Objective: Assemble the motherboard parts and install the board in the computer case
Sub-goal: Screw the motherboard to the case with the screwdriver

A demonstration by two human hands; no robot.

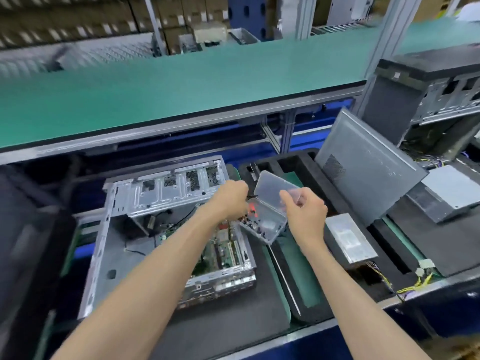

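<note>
Board seated in case; fastening likely still ahead.

Green motherboard (223,249) lies flat inside the open bare-metal case (166,229), table centre. Right hand (306,215) pinches the hinged lid of a clear plastic box (265,227) of small parts; left hand (228,201), at 9 o'clock of it, fingers curled, grip unclear. Boxy steel power supply (349,239) waits at 3 o'clock, uninstalled.

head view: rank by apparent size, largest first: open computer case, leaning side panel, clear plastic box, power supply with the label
1. open computer case
2. leaning side panel
3/4. clear plastic box and power supply: look about alike; the box is held up nearer the camera, so I won't rank them.
</note>
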